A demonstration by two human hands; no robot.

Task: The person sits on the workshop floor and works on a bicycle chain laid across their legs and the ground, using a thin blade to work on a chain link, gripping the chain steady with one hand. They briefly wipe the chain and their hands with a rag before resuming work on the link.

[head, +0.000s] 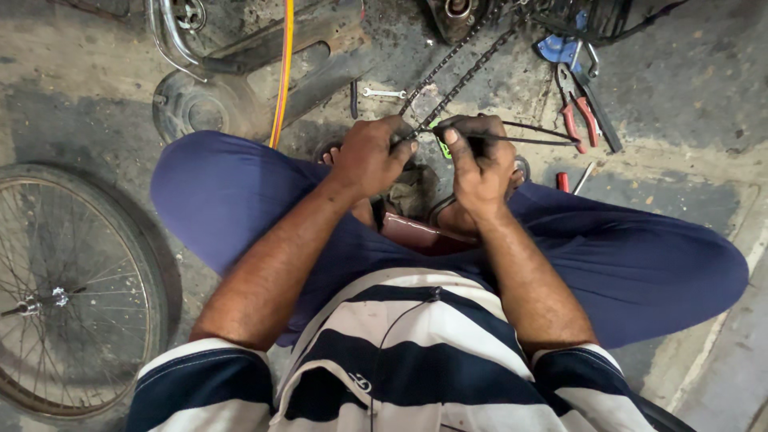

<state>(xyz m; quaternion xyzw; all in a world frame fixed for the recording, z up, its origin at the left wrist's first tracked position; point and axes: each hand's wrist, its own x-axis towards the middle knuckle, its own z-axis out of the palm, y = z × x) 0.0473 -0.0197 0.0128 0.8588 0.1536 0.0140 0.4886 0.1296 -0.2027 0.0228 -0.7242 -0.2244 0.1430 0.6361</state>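
Floor: stained grey concrete floor (pixel 72 104), dark with oil and grime.
Left: 1 spoked bicycle wheel (pixel 76 292) lying flat.
Right: pale raised kerb (pixel 740 312) along the floor edge.
Light: soft, even, no hard shadows.

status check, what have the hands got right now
Left hand and right hand both pinching the greasy black drive chain. Right also grips a thin dark tool. Red-handled pliers on the floor beside, clear.

Left hand (pixel 370 156) & right hand (pixel 478 160) both pinch a greasy bike chain (pixel 460 76) running up to a sprocket. Red-handled pliers (pixel 578 108) and small spanner (pixel 382 94) lie on floor nearby; spoked wheel (pixel 72 292) at left, beside the knee.
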